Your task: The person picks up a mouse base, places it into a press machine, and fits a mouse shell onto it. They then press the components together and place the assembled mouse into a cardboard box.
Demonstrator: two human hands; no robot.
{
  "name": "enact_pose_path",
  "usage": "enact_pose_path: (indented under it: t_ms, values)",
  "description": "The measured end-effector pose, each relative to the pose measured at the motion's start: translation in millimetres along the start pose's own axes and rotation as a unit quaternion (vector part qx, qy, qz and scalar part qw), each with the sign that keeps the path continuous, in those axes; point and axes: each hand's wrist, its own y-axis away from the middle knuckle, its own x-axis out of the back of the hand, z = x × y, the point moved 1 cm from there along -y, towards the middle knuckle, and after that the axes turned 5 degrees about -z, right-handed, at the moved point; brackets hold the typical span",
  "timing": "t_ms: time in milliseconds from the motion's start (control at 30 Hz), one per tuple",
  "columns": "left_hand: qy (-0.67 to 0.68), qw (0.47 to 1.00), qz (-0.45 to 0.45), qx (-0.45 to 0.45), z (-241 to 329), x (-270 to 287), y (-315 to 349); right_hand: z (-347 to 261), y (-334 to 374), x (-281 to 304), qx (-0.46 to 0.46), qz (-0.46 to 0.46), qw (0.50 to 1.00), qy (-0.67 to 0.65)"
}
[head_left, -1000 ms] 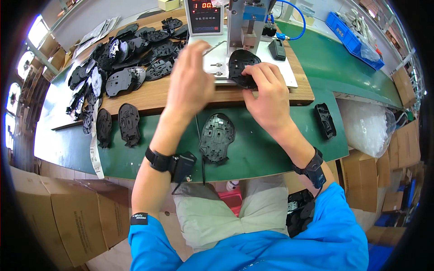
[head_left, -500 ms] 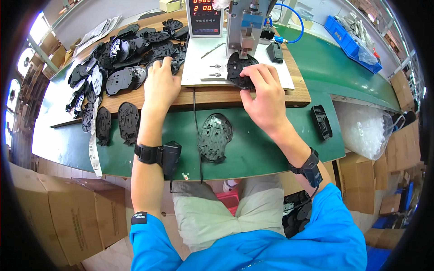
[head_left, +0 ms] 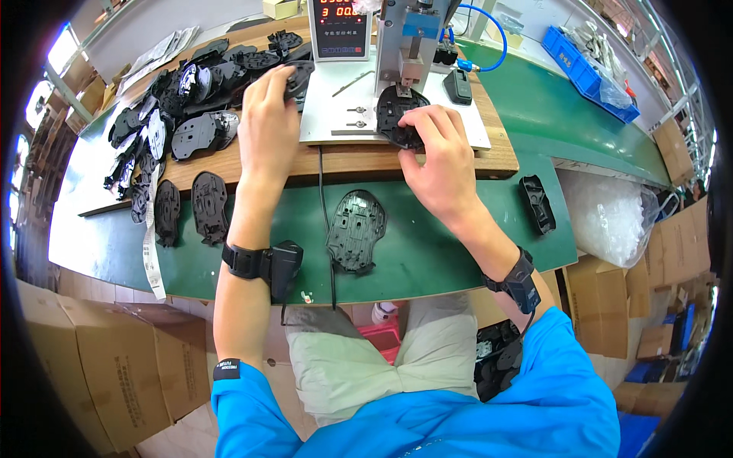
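Nearest me on the green tabletop (head_left: 412,263) lies a waisted black plastic shell (head_left: 356,233), untouched; I can't tell whether it has been worked. Farther in, my right hand (head_left: 439,156) has its thumb and bent fingers closed on the near end of an oval black plastic shell (head_left: 388,116) under the grey metal press (head_left: 393,47), so I judge that piece to be mid-work. My left hand (head_left: 269,126), fingers half curled, is at a dark curved plastic piece (head_left: 301,78); whether it grips, I can't tell. Plenty looks left: a loose heap of black plastic shells (head_left: 217,82) beyond
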Motion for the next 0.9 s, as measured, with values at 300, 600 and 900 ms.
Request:
enact_pose_path:
  t_ms: [300, 600, 900]
  values:
    - [0.122, 0.992, -0.023, -0.031, 25.0, -10.5, 7.3, 0.4, 0.3, 1.2, -0.01, -0.008, 1.0, -0.007]
    - [0.127, 0.989, 0.021, -0.075, 28.9, -11.0, 7.4, 0.7, 2.0, 1.1, -0.008, -0.003, 1.0, 0.001]
    - [0.141, 0.984, 0.041, -0.103, 38.1, -7.8, 10.3, 0.3, 0.3, 1.9, -0.006, -0.001, 1.0, 0.001]
